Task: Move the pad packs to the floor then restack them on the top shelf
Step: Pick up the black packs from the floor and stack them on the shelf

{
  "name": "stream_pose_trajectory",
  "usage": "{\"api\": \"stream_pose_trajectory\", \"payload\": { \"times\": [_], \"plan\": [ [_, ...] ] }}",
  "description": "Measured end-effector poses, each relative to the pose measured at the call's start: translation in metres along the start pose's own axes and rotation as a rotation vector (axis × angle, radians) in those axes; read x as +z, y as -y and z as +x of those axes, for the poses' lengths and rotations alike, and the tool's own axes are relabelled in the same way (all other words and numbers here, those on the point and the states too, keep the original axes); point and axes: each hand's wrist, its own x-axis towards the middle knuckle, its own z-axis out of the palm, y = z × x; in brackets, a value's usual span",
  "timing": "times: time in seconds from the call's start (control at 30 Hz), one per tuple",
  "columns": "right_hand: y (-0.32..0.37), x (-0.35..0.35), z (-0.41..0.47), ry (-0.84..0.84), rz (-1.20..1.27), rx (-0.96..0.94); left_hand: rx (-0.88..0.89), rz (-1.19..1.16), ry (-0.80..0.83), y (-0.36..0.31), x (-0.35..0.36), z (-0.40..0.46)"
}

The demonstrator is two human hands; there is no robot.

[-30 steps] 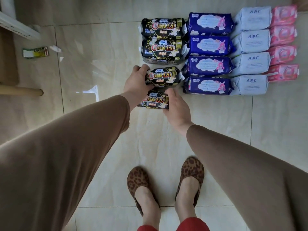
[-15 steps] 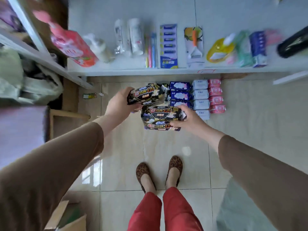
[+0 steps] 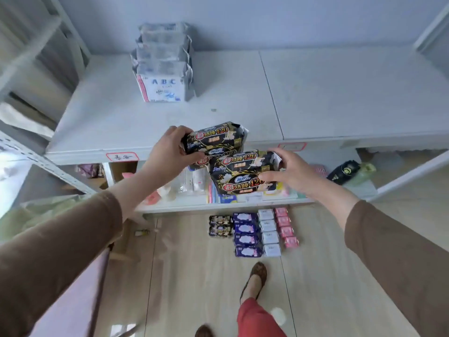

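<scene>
The left hand (image 3: 170, 152) is gripping two black pad packs (image 3: 213, 142) by their left end, fingers curled over the top one, and is holding them just above the front edge of the top shelf (image 3: 340, 98). The right hand (image 3: 289, 173) is clasping two more black packs (image 3: 243, 173) stacked one on the other, thumb and fingers wrapped round their right end, a little lower and in front of the shelf edge. A row of white ABC packs (image 3: 162, 81) is standing on end at the back left of the top shelf. Down on the floor (image 3: 206, 276), two black packs (image 3: 220, 226) are lying beside a column of purple packs (image 3: 246, 235), then white packs (image 3: 268, 233) and pink packs (image 3: 286, 228). Brown sleeves are covering both forearms.
</scene>
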Motion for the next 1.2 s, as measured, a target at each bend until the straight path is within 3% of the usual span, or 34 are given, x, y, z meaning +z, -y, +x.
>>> {"api": "stream_pose_trajectory", "payload": {
  "times": [0.27, 0.5, 0.77, 1.2],
  "plan": [
    [0.043, -0.094, 0.079, 0.007, 0.050, -0.125, 0.035, 0.085, -0.055, -0.060, -0.033, 0.132],
    [0.053, -0.124, 0.154, -0.016, 0.047, -0.156, -0.023, 0.168, -0.056, -0.059, -0.038, 0.233],
    [0.062, -0.117, 0.243, -0.091, 0.056, -0.151, -0.054, 0.290, 0.002, -0.024, -0.048, 0.354],
    [0.066, -0.082, 0.358, -0.245, 0.133, -0.040, 0.070, 0.387, 0.018, 0.043, -0.021, 0.526]
  ]
}}
